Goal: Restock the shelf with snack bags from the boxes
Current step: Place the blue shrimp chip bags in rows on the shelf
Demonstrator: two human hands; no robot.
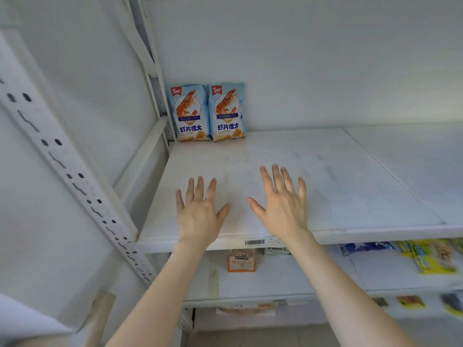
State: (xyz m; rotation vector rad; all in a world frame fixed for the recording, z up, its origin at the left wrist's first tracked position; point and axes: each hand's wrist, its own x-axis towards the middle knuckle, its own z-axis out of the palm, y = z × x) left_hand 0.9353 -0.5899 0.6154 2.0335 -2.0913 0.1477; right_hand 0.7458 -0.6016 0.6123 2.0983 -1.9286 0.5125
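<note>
My left hand (198,214) and right hand (283,204) both spread flat, fingers straight, holding nothing, over the front of the white shelf board (350,186); likely freed for fetching more stock; two blue shrimp-crisp bags (208,112) stand upright, side by side and touching, in the back-left corner against the wall, probably starting a row; boxes not in view; lower shelves carry yellow packs (436,259).
</note>
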